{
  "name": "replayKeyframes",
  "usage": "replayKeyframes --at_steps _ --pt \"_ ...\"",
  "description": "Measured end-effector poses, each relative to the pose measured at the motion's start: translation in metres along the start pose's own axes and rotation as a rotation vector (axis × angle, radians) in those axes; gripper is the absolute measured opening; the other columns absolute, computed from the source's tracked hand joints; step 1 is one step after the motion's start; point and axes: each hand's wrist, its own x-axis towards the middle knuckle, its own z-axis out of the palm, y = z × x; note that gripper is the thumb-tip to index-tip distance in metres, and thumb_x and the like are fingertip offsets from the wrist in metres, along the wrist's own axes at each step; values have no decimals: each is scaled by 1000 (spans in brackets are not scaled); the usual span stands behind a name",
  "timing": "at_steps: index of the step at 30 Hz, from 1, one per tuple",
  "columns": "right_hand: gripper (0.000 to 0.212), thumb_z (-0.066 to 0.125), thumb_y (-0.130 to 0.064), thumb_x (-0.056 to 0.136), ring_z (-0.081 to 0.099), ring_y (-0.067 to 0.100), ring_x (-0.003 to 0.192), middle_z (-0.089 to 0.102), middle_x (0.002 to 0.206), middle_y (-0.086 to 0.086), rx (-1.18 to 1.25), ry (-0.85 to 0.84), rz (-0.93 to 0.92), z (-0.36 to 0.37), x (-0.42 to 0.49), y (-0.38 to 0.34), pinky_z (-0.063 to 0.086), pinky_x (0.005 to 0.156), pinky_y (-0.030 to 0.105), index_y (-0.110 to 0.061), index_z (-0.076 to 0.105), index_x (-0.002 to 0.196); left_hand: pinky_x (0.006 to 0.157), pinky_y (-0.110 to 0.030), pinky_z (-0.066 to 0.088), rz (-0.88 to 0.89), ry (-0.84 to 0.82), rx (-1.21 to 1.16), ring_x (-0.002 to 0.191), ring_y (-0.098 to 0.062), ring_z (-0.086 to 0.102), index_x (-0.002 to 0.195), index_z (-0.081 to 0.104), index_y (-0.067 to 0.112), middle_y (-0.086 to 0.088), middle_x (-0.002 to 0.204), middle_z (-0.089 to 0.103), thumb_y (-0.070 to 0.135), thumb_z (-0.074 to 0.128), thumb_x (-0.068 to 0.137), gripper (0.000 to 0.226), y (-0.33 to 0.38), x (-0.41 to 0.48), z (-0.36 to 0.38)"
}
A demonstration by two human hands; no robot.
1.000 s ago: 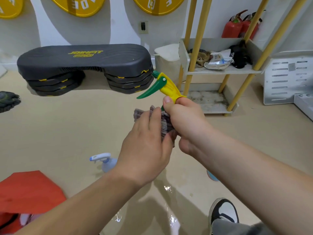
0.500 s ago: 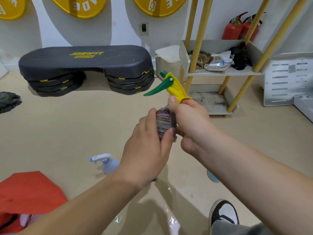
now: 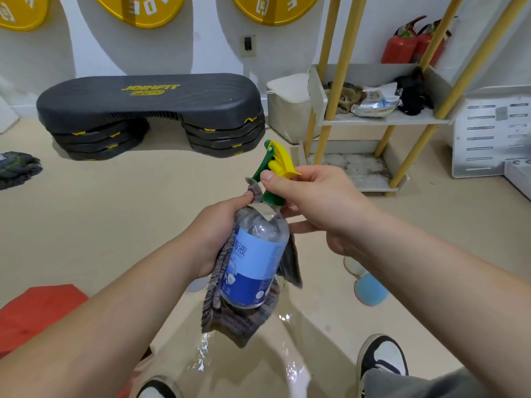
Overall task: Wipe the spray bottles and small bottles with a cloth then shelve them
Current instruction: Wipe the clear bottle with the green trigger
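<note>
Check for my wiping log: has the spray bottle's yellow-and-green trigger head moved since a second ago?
Yes: the yellow-and-green trigger head dropped slightly against the black step platform, its green lever now pointing down.

Step board (image 3: 149, 99): big, dark grey, on stacked black blocks by the wall.
Yellow signs (image 3: 138, 10): round, up on the white wall.
Fire extinguishers (image 3: 402, 47): two red ones, far right.
White bin (image 3: 287, 110): just right of the step board.
Red thing (image 3: 37, 311): lying on the floor (image 3: 115, 225), bottom left.
Wet patch (image 3: 204, 354): shiny, on the tan floor.

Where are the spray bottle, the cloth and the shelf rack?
spray bottle (image 3: 253, 262), head view, blue label.
cloth (image 3: 237, 323), head view, hanging lower fold.
shelf rack (image 3: 340, 67), head view, yellow front post.
</note>
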Motion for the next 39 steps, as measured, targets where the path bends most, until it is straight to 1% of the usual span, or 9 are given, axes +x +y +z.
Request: replayKeyframes --at_steps 5,10,16,20,24,26,29,33,39 --pt "21 76 -33 93 64 1 52 73 65 -8 20 47 -18 -3 4 1 57 51 20 -12 78 92 66 -32 52 -79 -112 -19 65 -28 65 95 66 13 -12 82 68 32 58 99 22 -2 1 0" --pt "30 79 -34 91 66 17 63 78 83 11 46 116 30 0 10 5 64 68 46 -5 77 100 73 -39 52 44 -32 15 71 -32 65 91 69 12 -16 86 72 42 59 97 32 -2 -1 9" --pt "38 76 -35 94 58 20 64 64 79 11 34 180 13 1 16 11 52 60 38 2 72 101 96 -38 45 867 315 1145 118 -24 53 136 52 15 -3 130 54 49 35 98 53 -46 -21 30" --pt "52 71 -41 95 56 25 71 60 82 24 -21 219 -40 -5 20 10 48 63 39 8 66 107 99 -24 46 891 142 801 123 -3 57 141 52 36 16 133 60 54 39 105 43 -45 -6 9" --pt "46 69 -39 98 57 24 79 62 91 11 29 281 -14 -12 20 13 59 75 45 3 66 116 83 -39 59 120 167 278 83 -21 75 106 71 19 -10 105 79 59 35 106 54 -45 13 -1" --pt "41 69 -37 98 58 22 82 63 94 9 63 302 18 -14 20 15 59 90 55 0 66 115 66 -27 55 -40 206 219 67 -20 73 107 67 6 -18 102 78 44 35 107 49 -44 10 5" --pt "45 70 -37 97 56 23 80 61 94 9 83 328 54 -12 22 19 57 92 61 2 63 119 72 -37 52 361 323 577 85 -26 68 101 60 20 -4 98 71 45 26 109 43 -45 3 21" --pt "53 70 -41 96 55 28 73 60 89 15 82 253 69 -2 21 22 56 62 48 6 58 118 99 -41 46 954 280 1072 118 -23 54 138 54 20 0 130 58 49 24 104 54 -49 4 20" --pt "44 68 -42 98 57 23 79 65 94 9 101 352 56 -15 24 11 63 79 53 -2 66 116 94 -32 56 480 104 414 116 -14 70 133 60 47 5 122 74 63 28 107 44 -46 17 -7"
